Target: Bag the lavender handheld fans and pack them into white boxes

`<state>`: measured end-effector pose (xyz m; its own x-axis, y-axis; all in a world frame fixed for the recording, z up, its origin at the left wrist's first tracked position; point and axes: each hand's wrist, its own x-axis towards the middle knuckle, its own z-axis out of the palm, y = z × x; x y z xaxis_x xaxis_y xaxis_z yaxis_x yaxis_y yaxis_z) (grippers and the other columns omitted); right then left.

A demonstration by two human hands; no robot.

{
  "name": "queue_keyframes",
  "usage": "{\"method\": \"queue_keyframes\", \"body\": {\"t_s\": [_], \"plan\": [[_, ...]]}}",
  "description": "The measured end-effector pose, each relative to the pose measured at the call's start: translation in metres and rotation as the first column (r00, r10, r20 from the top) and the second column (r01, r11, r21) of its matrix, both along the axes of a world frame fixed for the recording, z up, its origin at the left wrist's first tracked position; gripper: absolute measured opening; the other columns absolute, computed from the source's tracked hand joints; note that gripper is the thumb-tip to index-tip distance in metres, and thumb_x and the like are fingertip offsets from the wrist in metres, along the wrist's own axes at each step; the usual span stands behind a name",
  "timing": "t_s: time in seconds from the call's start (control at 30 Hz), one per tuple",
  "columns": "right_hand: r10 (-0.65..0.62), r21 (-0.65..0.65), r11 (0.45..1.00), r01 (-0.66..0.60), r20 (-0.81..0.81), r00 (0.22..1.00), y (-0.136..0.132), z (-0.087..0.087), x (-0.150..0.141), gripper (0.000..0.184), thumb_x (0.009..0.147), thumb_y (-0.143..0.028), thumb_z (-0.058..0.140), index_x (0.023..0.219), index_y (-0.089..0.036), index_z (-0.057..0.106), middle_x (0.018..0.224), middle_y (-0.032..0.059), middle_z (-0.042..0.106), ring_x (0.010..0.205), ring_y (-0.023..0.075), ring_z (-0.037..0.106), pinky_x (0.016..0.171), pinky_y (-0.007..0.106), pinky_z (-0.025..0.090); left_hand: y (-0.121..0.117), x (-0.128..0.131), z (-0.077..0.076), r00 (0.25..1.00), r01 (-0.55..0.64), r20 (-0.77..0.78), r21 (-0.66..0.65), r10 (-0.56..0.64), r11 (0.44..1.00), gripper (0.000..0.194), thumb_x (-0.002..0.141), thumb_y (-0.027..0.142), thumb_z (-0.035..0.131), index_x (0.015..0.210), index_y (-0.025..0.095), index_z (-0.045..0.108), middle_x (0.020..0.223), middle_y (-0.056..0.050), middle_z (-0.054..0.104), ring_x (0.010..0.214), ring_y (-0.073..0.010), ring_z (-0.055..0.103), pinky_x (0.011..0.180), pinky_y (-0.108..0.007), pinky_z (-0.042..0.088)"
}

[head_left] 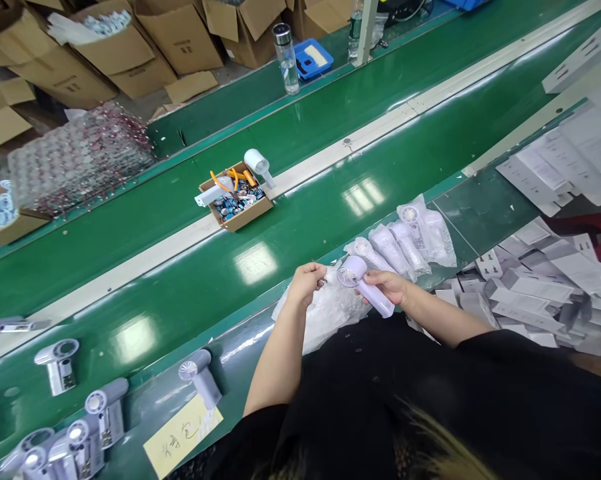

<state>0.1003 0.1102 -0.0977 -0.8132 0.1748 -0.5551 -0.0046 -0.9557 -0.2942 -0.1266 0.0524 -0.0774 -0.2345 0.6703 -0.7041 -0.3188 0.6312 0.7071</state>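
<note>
My right hand (391, 287) is closed around a pale lilac handheld fan (365, 285), its round head pointing left. My left hand (306, 281) is pinched on the edge of a clear plastic bag (325, 312) from a pile lying on the bench edge just beside the fan's head. Right behind the hands lie several bagged fans (405, 240) in a row.
A green conveyor belt (180, 267) runs across, carrying a small cardboard box of parts (237, 200). Unbagged fans (100, 413) and a yellow note (183, 435) sit at lower left. Flat grey-white cartons (545, 287) pile at right. Cardboard boxes and a bottle (286, 59) stand beyond.
</note>
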Motion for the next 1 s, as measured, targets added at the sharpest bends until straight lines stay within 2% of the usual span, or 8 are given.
{"method": "queue_keyframes", "body": {"t_s": [0.27, 0.4, 0.57, 0.63, 0.77, 0.83, 0.93, 1.0], "plan": [[-0.015, 0.046, 0.999, 0.015, -0.008, 1.0, -0.003, 0.011, 0.004, 0.046, 0.067, -0.025, 0.074, 0.105, -0.015, 0.05, 0.083, 0.0063, 0.069, 0.066, 0.0191, 0.068, 0.063, 0.032, 0.055, -0.012, 0.038, 0.008, 0.912, -0.054, 0.41, 0.086, 0.014, 0.995, 0.042, 0.059, 0.042, 0.079, 0.083, 0.017, 0.055, 0.074, 0.0, 0.06, 0.064, -0.0111, 0.057, 0.058, -0.024, 0.048], [-0.033, 0.079, 0.996, 0.035, -0.024, 0.999, -0.015, 0.02, 0.003, 0.051, 0.063, -0.023, 0.077, 0.107, -0.016, 0.05, 0.083, 0.0052, 0.068, 0.069, 0.0189, 0.067, 0.065, 0.034, 0.056, -0.016, 0.046, -0.004, 0.964, -0.237, 0.137, 0.044, 0.229, 0.97, 0.023, 0.066, 0.032, 0.068, 0.077, 0.017, 0.055, 0.066, 0.002, 0.054, 0.056, -0.0091, 0.05, 0.055, -0.023, 0.044], [-0.058, 0.219, 0.974, 0.064, -0.034, 0.998, -0.025, 0.04, 0.003, 0.055, 0.06, -0.022, 0.079, 0.11, -0.018, 0.053, 0.086, 0.0031, 0.067, 0.065, 0.0163, 0.065, 0.063, 0.033, 0.055, -0.034, 0.044, -0.003, 0.895, 0.252, -0.427, 0.243, -0.13, 0.937, 0.028, 0.057, 0.01, 0.06, 0.084, 0.019, 0.065, 0.074, 0.0, 0.061, 0.066, -0.0128, 0.053, 0.067, -0.027, 0.043], [-0.072, 0.285, 0.956, 0.073, -0.013, 0.997, -0.024, 0.046, 0.002, 0.055, 0.061, -0.022, 0.078, 0.111, -0.02, 0.054, 0.09, 0.0028, 0.066, 0.066, 0.015, 0.064, 0.063, 0.031, 0.054, -0.039, 0.043, 0.001, 0.887, 0.288, -0.427, 0.21, -0.177, 0.934, 0.02, 0.058, 0.011, 0.06, 0.076, 0.019, 0.064, 0.065, 0.001, 0.058, 0.062, -0.0125, 0.051, 0.064, -0.025, 0.041], [-0.06, 0.473, 0.881, 0.02, 0.07, 0.996, -0.026, 0.05, -0.004, 0.06, 0.061, -0.013, 0.077, 0.115, -0.022, 0.054, 0.104, 0.0017, 0.064, 0.089, 0.015, 0.061, 0.077, 0.026, 0.049, -0.034, 0.041, 0.01, 0.991, -0.048, -0.114, 0.205, 0.072, 0.978, 0.013, 0.067, 0.026, 0.059, 0.076, 0.016, 0.061, 0.063, 0.002, 0.057, 0.057, -0.0107, 0.051, 0.056, -0.022, 0.038], [-0.08, 0.532, 0.847, 0.002, 0.125, 0.989, -0.032, 0.051, -0.009, 0.061, 0.06, -0.01, 0.077, 0.115, -0.021, 0.053, 0.107, 0.0011, 0.063, 0.098, 0.015, 0.058, 0.083, 0.025, 0.045, -0.031, 0.042, 0.016, 0.984, -0.094, -0.122, 0.275, 0.132, 0.957, 0.018, 0.071, 0.031, 0.059, 0.08, 0.016, 0.061, 0.066, 0.001, 0.059, 0.058, -0.0106, 0.052, 0.057, -0.023, 0.039], [-0.102, 0.508, 0.861, -0.014, 0.2, 0.975, -0.043, 0.053, -0.016, 0.06, 0.06, -0.011, 0.076, 0.113, -0.021, 0.052, 0.101, -0.0001, 0.064, 0.094, 0.0145, 0.059, 0.08, 0.025, 0.046, -0.033, 0.044, 0.022, 0.872, 0.158, -0.485, 0.418, 0.072, 0.895, 0.021, 0.081, 0.035, 0.054, 0.081, 0.017, 0.064, 0.07, -0.002, 0.06, 0.064, -0.0136, 0.054, 0.063, -0.027, 0.041], [-0.138, 0.46, 0.888, 0.002, 0.262, 0.955, -0.049, 0.055, -0.019, 0.057, 0.057, -0.009, 0.077, 0.107, -0.022, 0.053, 0.095, -0.0012, 0.064, 0.086, 0.0138, 0.061, 0.073, 0.024, 0.047, -0.04, 0.044, 0.024, 0.652, 0.423, -0.754, 0.445, 0.076, 0.789, 0.02, 0.085, 0.031, 0.05, 0.081, 0.017, 0.064, 0.07, -0.004, 0.06, 0.069, -0.0164, 0.054, 0.067, -0.03, 0.041]]}}
